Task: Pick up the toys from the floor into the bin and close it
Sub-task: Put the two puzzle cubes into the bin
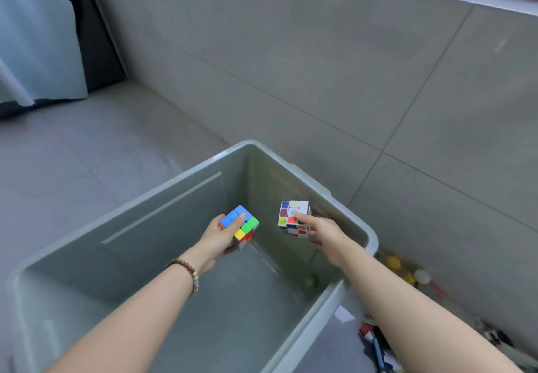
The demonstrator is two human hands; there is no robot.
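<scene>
A large grey plastic bin [358, 221] stands open on the tiled floor, and both my arms reach into it. My left hand [217, 240] grips a bright puzzle cube [243, 222] with blue, green and yellow squares, held above the bin's bottom. My right hand [321, 231] holds a white-framed puzzle cube [291, 215] with its thumb across the near face, close to the bin's right wall. Inside the bin I see only a small round thing [310, 282] near the right wall. No lid is in view.
Several small toys [407, 270] lie on the floor right of the bin, against the grey tiled wall [320, 52]. More scattered pieces [375, 340] lie at the lower right, partly behind my right forearm. A pale blue curtain [37, 37] hangs at the upper left.
</scene>
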